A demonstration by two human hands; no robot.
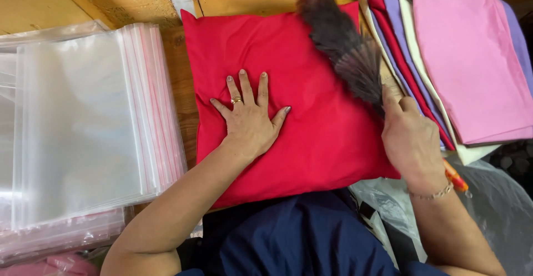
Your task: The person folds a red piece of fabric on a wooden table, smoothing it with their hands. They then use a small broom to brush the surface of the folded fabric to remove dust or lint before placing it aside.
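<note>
Left hand (250, 121) presses fingers spread on red pillow (311, 142); right hand (412, 140) fingers clamp feather duster (344, 48); clear pink-edged bags (89, 120) stacked left

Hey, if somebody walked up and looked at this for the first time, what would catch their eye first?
Most likely the bright red square fabric cushion in the middle, with the left hand pressed flat on it. Next, the dark feather duster that the right hand holds over the cushion's upper right part. A thick stack of clear plastic zip bags lies at the left, and folded pink, purple, cream and red cloths are piled at the right.
</note>
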